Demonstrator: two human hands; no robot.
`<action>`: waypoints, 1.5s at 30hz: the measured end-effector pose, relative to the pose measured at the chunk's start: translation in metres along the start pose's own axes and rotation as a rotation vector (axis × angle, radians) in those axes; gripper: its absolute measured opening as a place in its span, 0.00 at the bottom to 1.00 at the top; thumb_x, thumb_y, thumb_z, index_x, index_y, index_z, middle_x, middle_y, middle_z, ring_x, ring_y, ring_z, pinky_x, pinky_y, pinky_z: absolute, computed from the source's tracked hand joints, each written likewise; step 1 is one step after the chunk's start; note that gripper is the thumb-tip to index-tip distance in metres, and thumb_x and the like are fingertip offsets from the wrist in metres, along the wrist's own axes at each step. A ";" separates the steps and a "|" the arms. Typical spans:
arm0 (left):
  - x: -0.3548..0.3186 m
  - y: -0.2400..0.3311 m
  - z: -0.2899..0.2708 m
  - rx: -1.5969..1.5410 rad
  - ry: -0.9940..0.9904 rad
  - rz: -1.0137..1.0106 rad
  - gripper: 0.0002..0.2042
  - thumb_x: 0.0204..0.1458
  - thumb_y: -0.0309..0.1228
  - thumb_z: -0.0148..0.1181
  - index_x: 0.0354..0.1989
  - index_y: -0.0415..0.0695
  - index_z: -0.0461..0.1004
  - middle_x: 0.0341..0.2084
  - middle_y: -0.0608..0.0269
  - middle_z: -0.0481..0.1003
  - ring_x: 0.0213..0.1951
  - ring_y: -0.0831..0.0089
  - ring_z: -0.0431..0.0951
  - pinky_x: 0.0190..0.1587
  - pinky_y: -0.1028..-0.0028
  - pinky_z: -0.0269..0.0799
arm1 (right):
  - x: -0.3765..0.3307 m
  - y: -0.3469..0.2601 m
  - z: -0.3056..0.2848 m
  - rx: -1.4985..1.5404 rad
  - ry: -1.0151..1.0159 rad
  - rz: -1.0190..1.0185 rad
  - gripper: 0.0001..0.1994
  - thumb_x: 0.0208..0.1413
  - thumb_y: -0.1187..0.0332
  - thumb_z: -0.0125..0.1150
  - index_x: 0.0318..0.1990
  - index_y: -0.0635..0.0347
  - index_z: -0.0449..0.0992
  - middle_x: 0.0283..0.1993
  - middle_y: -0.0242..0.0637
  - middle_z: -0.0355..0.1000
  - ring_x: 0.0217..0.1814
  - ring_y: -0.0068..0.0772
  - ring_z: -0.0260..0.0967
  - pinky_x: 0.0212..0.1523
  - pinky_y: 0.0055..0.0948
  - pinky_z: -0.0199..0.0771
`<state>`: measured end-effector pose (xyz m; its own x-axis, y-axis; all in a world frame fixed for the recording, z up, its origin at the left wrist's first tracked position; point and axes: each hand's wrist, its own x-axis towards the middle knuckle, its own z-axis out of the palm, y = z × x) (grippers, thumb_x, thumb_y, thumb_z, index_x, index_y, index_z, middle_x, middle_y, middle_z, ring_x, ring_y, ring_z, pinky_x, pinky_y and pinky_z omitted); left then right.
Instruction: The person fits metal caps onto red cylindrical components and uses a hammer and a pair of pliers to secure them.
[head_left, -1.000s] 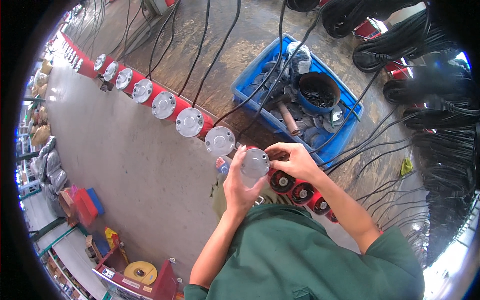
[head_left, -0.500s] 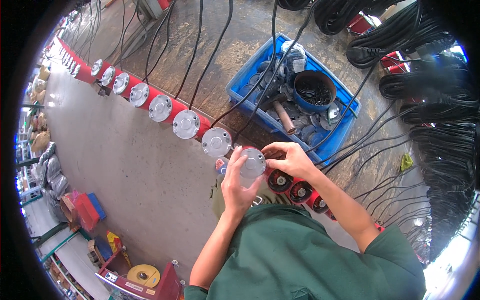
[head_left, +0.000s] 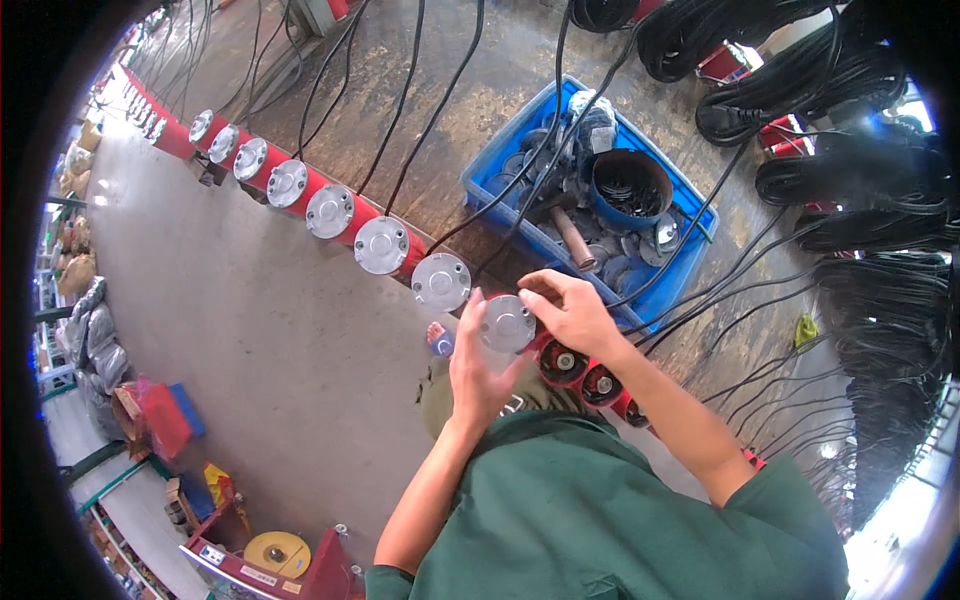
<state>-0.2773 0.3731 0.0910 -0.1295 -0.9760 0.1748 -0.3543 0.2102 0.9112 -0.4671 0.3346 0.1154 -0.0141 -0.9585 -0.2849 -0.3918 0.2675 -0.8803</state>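
Note:
A round silver metal end cover [head_left: 508, 324] sits over the end of a red cylindrical housing in front of me. My left hand [head_left: 476, 365] cups the cover's left and near side, with fingers along the rim and the thumb below. At the cover's upper right edge my right hand [head_left: 572, 312] bends its fingers and thumb close together; what they pinch, if anything, is too small to tell. To the left stands a covered red housing [head_left: 441, 282], first of a row. On the right, an uncovered red housing [head_left: 562, 362] shows its dark inside and a shaft end.
Beyond my hands, a blue crate [head_left: 476, 190] on the worn bench holds metal discs, a hammer [head_left: 572, 238] and a round tin [head_left: 630, 190] of small dark parts. Black cables [head_left: 432, 120] cross the bench. Coiled cables [head_left: 860, 180] pile up at right.
My right hand has shifted slightly up and left along the cover's rim, its fingers more curled. My left hand stays around the cover. The whole view has moved a little.

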 end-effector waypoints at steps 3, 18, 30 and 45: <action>-0.017 -0.032 0.005 -0.374 -0.084 -0.410 0.40 0.53 0.29 0.75 0.72 0.40 0.59 0.64 0.45 0.70 0.62 0.60 0.76 0.65 0.64 0.72 | 0.019 -0.023 0.024 -0.188 0.074 -0.157 0.12 0.63 0.64 0.64 0.48 0.63 0.82 0.44 0.48 0.83 0.46 0.48 0.82 0.49 0.41 0.81; -0.015 -0.092 0.034 -0.685 -0.154 -0.506 0.64 0.34 0.48 0.86 0.78 0.39 0.50 0.71 0.52 0.58 0.73 0.57 0.60 0.76 0.58 0.54 | 0.048 -0.020 0.079 -0.736 0.140 -0.064 0.10 0.51 0.71 0.58 0.39 0.55 0.84 0.39 0.45 0.82 0.44 0.53 0.80 0.46 0.47 0.82; -0.024 -0.121 0.059 -0.618 -0.113 -0.429 0.57 0.36 0.42 0.84 0.75 0.39 0.54 0.69 0.54 0.62 0.70 0.61 0.64 0.72 0.59 0.59 | 0.053 -0.018 0.073 -0.718 0.143 -0.035 0.10 0.53 0.67 0.61 0.41 0.56 0.84 0.41 0.49 0.82 0.42 0.60 0.80 0.42 0.51 0.82; -0.002 -0.030 0.007 -0.787 -0.074 -0.778 0.40 0.50 0.33 0.74 0.72 0.36 0.64 0.58 0.55 0.75 0.55 0.66 0.76 0.58 0.67 0.73 | 0.077 0.042 -0.177 -1.484 0.122 0.676 0.62 0.38 0.31 0.78 0.71 0.75 0.63 0.70 0.53 0.67 0.76 0.60 0.59 0.78 0.50 0.53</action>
<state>-0.2726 0.3692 0.0604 -0.1921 -0.8147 -0.5472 0.3210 -0.5790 0.7494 -0.6473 0.2544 0.1236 -0.5809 -0.7342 -0.3515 -0.7732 0.3626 0.5204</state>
